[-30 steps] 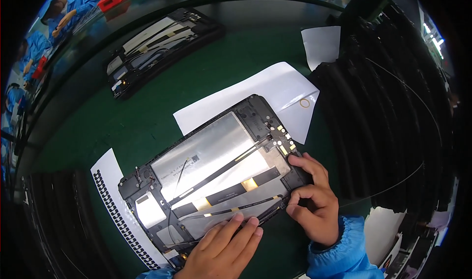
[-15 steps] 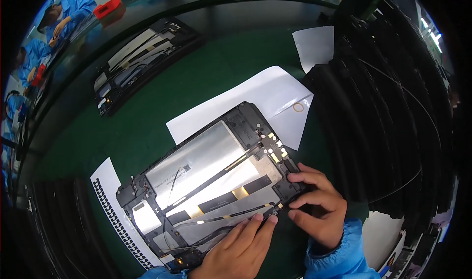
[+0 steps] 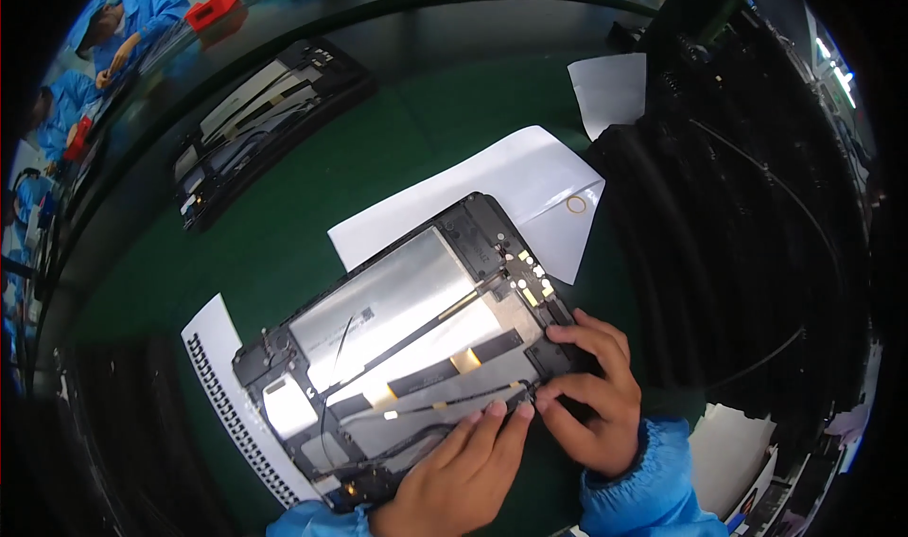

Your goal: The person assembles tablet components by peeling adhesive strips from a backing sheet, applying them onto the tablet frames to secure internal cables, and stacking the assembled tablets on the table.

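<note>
An opened tablet (image 3: 397, 348) lies slantwise on the green mat, its inside up. It shows silver battery cells, a dark flat cable with gold-coloured patches, and small boards at both ends. My left hand (image 3: 454, 475) rests along its near edge, fingers stretched out and fingertips on a thin black cable (image 3: 454, 404). At the near right corner, beside that cable's end, my right hand (image 3: 596, 404) has thumb and forefinger pinched together. What they hold, if anything, is hidden. Its other fingers touch the tablet's right edge.
White paper (image 3: 530, 173) with a small tan ring (image 3: 576, 204) lies beyond the tablet. A sheet of black stickers (image 3: 232, 395) is at left. Another opened tablet (image 3: 265, 121) lies farther back. Dark stacked racks (image 3: 738, 225) stand at right. Co-workers in blue (image 3: 142, 17) sit at far left.
My right thumb and forefinger have closed together at the tablet's corner, the hand shifting slightly left. My left fingers stay on the thin cable. The view has shifted a little.
</note>
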Available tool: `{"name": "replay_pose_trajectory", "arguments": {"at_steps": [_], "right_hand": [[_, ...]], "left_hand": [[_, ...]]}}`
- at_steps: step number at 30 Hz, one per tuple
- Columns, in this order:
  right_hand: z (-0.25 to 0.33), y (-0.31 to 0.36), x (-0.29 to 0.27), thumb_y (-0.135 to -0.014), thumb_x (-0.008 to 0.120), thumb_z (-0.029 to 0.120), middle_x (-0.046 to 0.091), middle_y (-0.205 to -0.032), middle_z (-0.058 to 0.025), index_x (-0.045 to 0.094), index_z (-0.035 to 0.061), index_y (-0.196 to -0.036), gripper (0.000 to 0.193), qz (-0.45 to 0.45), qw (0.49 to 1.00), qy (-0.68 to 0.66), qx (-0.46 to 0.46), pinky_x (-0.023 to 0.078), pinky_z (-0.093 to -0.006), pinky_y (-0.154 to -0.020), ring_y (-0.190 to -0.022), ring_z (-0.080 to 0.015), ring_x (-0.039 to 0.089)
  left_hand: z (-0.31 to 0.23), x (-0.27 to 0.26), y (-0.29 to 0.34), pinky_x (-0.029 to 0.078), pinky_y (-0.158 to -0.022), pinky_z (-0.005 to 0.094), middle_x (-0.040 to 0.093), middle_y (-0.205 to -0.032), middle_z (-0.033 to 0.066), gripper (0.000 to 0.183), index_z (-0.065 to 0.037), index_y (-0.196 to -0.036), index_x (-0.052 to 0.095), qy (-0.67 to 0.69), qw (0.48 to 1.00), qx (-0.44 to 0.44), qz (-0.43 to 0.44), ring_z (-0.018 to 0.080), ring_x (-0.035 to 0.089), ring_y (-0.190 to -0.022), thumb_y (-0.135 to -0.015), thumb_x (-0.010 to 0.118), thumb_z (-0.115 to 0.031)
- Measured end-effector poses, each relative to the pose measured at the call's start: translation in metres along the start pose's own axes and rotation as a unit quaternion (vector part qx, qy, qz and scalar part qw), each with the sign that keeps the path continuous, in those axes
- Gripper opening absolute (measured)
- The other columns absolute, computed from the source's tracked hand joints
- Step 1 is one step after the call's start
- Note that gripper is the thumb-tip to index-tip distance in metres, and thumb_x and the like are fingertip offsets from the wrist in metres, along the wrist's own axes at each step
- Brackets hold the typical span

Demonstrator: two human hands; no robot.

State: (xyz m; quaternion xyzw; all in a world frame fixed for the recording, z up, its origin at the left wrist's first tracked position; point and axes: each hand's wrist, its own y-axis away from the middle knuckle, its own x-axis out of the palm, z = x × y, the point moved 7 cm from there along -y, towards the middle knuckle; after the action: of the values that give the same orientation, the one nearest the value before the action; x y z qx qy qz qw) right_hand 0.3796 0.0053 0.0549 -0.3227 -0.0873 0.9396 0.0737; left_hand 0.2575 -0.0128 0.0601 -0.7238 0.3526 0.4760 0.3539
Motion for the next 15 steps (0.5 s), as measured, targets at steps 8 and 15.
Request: {"name": "replay_pose_trajectory", "arguments": {"at_steps": [8, 15], "right_hand": [[-0.027, 0.018, -0.01, -0.066, 0.064, -0.001, 0.052, -0.113, -0.0147, 0.061, -0.0007, -0.088, 0.022, -0.089, 0.975, -0.192, 0.072, 0.039, -0.0362, -0.09, -0.105, -0.0314, 0.05], [-0.024, 0.013, 0.005, -0.077, 0.06, 0.008, 0.049, -0.11, -0.018, 0.049, -0.002, -0.113, 0.039, -0.104, 0.993, -0.002, 0.054, 0.037, -0.0368, -0.089, -0.101, -0.0321, 0.046]], "left_hand": [[0.012, -0.05, 0.046, 0.033, -0.097, 0.0391, 0.044, -0.124, 0.0185, 0.046, 0.006, -0.117, 0.046, 0.159, 0.974, -0.154, -0.038, 0.0335, 0.042, -0.114, -0.075, 0.055, -0.009], [0.07, -0.026, 0.139, 0.029, -0.099, 0.039, 0.043, -0.124, 0.0252, 0.045, 0.005, -0.124, 0.039, 0.089, 0.851, -0.475, -0.205, 0.0377, 0.041, -0.113, -0.084, 0.05, -0.01]]}}
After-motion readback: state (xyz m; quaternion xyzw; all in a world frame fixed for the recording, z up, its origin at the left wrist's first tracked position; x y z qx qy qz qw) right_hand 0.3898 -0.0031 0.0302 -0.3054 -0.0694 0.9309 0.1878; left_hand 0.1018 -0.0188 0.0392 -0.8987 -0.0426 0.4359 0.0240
